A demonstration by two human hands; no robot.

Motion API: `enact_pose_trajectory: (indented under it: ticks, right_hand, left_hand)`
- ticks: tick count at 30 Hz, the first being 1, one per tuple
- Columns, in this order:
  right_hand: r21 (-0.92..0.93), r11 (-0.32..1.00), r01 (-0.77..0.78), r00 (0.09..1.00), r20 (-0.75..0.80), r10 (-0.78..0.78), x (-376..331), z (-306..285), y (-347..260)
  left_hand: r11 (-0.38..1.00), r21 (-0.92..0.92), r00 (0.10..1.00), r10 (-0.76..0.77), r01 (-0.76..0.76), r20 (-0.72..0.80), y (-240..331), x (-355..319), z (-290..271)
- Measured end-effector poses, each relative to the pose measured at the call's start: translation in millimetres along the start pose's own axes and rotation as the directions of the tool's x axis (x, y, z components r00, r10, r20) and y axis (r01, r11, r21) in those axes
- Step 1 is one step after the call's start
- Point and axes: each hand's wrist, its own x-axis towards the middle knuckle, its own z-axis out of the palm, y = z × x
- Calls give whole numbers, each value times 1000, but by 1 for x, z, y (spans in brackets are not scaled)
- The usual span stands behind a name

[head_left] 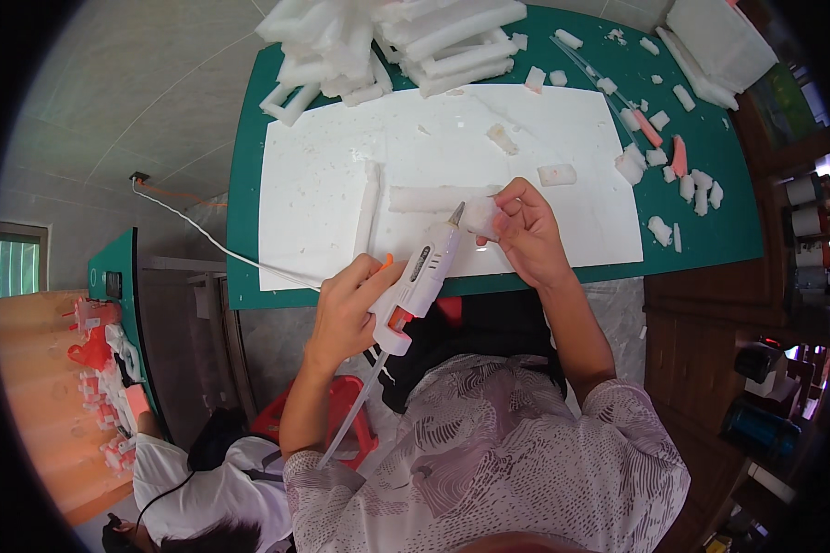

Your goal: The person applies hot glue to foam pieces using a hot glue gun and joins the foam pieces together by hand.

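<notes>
My left hand (349, 309) is wrapped round a white hot glue gun (424, 272) with an orange trigger. A long clear glue stick (358, 407) sticks out of its rear end, and a white cord runs off to the left. The gun's nozzle points up and to the right, close beside a small white foam piece (480, 219). My right hand (530, 235) pinches that piece between thumb and fingers. Just beyond lie a flat white foam strip (433, 198) and an upright-lying foam strip (368, 207) on the white board (314, 175).
Stacked white foam frames (452, 41) stand at the far edge of the green table (724, 217). Foam scraps (632, 164) and pink pieces (679, 157) litter its right side. A red stool (364, 433) stands at my left, near another person in a white shirt (194, 479).
</notes>
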Motion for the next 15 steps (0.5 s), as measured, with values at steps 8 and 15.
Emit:
enact_pose_trajectory:
  ticks: [8, 15]
  right_hand:
    - [-40, 999, -14, 1000, -22, 13, 1, 5, 0]
    - [-67, 998, -6, 999, -33, 4, 2, 6, 3]
  left_hand:
    - [999, 36, 1000, 17, -17, -13, -2, -3, 2]
    - [995, 95, 999, 31, -32, 10, 0, -1, 3]
